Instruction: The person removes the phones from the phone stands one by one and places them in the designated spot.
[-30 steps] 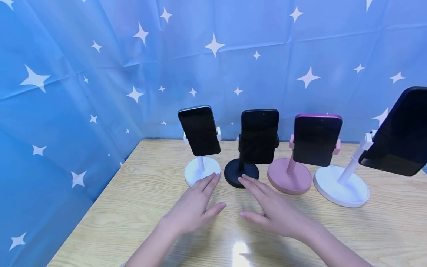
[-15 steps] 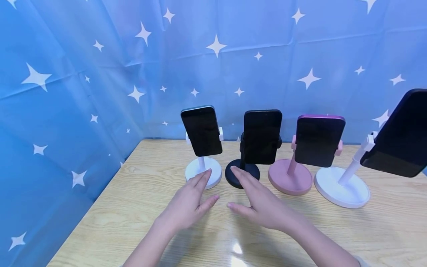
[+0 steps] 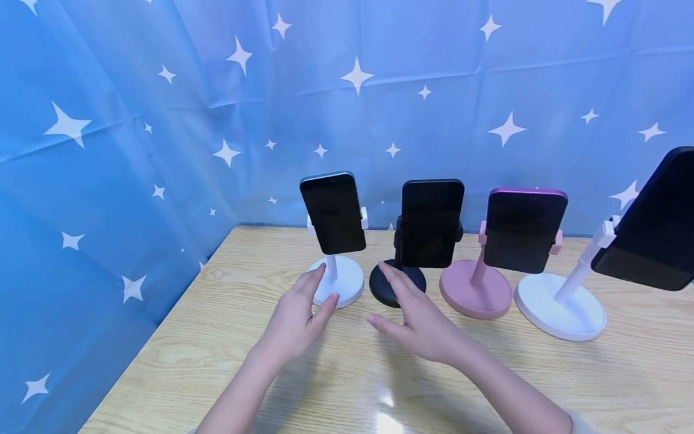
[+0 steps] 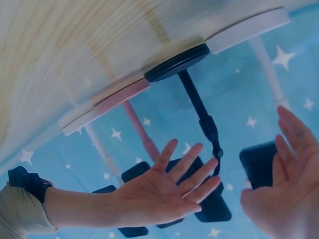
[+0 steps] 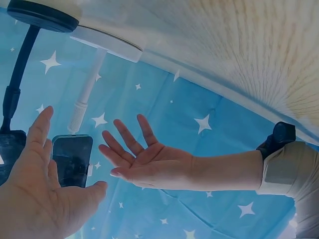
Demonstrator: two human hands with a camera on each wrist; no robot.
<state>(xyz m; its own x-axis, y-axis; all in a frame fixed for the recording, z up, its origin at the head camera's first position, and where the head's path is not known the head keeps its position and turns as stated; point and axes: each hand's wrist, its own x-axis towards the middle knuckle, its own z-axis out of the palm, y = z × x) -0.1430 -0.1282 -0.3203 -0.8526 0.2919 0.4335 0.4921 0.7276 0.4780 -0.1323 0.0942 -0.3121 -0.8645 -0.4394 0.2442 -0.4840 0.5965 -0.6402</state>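
Observation:
My left hand (image 3: 295, 319) hovers with fingers extended before the leftmost white phone stand (image 3: 349, 283), which bears a phone with a light-blue edge (image 3: 333, 214). My right hand (image 3: 425, 325), thumb spread, is in front of the black phone stand (image 3: 386, 292); its fingers overlap the base in the head view. A black phone (image 3: 432, 223) sits in that stand. Neither hand holds anything. Both palms show in the wrist views, left hand (image 4: 286, 184) and right hand (image 5: 45, 189), which picture the scene upside down.
To the right stand a pink phone stand (image 3: 461, 289) with a purple-edged phone (image 3: 525, 232) and another white stand (image 3: 542, 304) with a dark phone (image 3: 656, 223), cut off by the frame. Behind the wooden table (image 3: 179, 361) hangs a blue star-patterned curtain (image 3: 179, 138).
Both hands have shifted left and somewhat farther forward, with the gap between the thumbs wider now. The head view has swung slightly left. The stands and phones have stayed in place.

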